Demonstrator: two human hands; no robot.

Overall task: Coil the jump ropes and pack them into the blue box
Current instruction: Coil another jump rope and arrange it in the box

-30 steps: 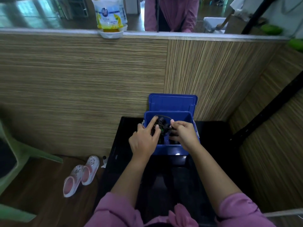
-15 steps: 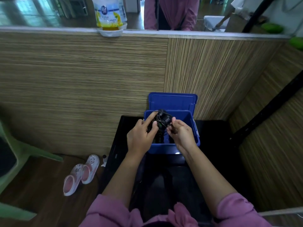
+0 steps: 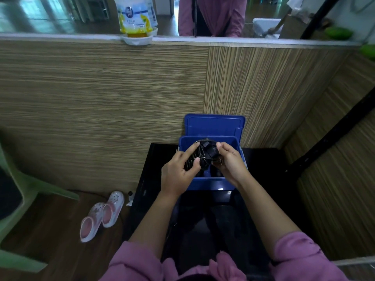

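Black coiled jump rope (image 3: 199,159) sits between my two hands, just above the open blue box (image 3: 209,184). My left hand (image 3: 179,174) pinches the coil with thumb and fingers; my right hand (image 3: 229,162) grips its other side. Beneath both lies a black table (image 3: 154,179).

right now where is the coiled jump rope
In the head view the coiled jump rope sits center frame, held between the left hand and right hand just above the open blue box on the black table.
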